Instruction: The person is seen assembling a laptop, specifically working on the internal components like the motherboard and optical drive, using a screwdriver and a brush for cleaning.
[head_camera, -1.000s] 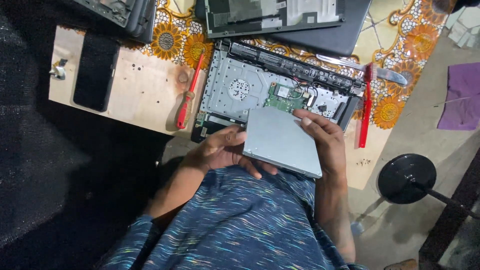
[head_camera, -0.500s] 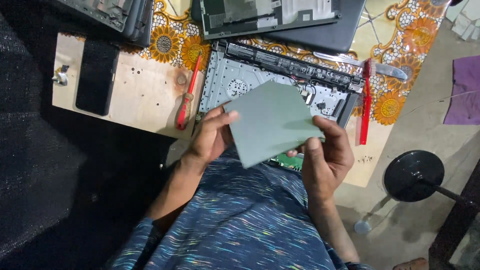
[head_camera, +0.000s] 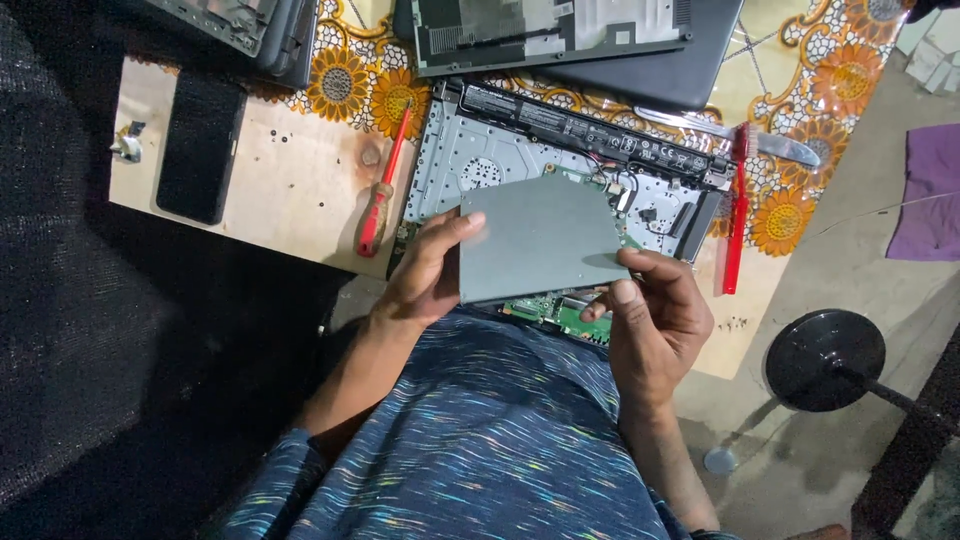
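Observation:
Both my hands hold a flat grey square drive (head_camera: 540, 238) above an opened laptop base (head_camera: 470, 150). My left hand (head_camera: 425, 275) grips the drive's left edge, thumb on top. My right hand (head_camera: 655, 310) holds its lower right corner. The drive hides much of the laptop's inner board; a green circuit board (head_camera: 560, 312) peeks out below it. A long black battery (head_camera: 590, 135) runs along the laptop's far side.
A red screwdriver (head_camera: 380, 190) lies left of the laptop on a wooden board (head_camera: 290, 180). A black phone (head_camera: 200, 145) rests at the board's left. A red tool (head_camera: 735, 215) lies to the right. Other laptop shells (head_camera: 570, 40) sit beyond. A black round stand base (head_camera: 825, 358) is on the floor.
The grey drive has been lifted and turned flatter over the laptop. My left hand shifted to its left edge and my right hand to its lower right corner.

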